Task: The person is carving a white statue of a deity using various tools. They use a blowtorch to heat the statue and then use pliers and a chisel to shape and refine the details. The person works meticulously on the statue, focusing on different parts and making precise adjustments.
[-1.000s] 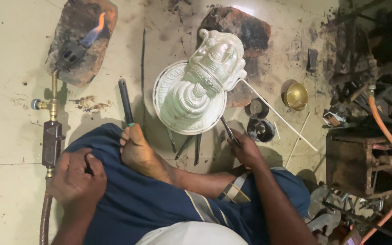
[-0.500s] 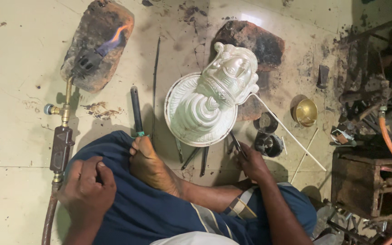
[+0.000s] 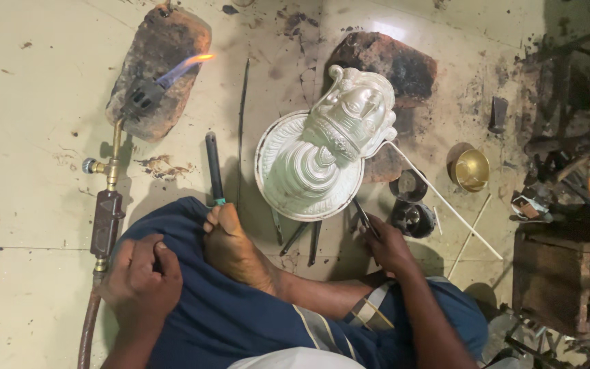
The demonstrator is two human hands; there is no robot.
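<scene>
A silver sculpted figure with a round spiral base (image 3: 326, 157) lies on the floor in front of me, its head resting on a dark brick (image 3: 404, 65). My right hand (image 3: 387, 246) grips thin dark tweezers (image 3: 364, 217) whose tip touches the base's lower right rim. My left hand (image 3: 141, 277) rests closed on the blue cloth (image 3: 199, 321) over my knee, beside the handle of a gas torch (image 3: 107, 219). The torch burns with a blue-orange flame (image 3: 186, 67) on a scorched brick (image 3: 162, 68). My bare foot (image 3: 233, 249) lies between the hands.
A dark-handled tool (image 3: 213, 167) and a long thin rod (image 3: 242, 130) lie left of the figure. Several picks (image 3: 302, 236) lie under its rim. A brass bowl (image 3: 471, 169), small dark cups (image 3: 410, 205), white sticks (image 3: 445, 201) and a cluttered metal stand (image 3: 568, 280) are at right.
The view has shifted slightly, so everything sits further right and lower. The flame has stretched longer. My right hand keeps the tweezers at the base's rim; my left hand stays on the cloth.
</scene>
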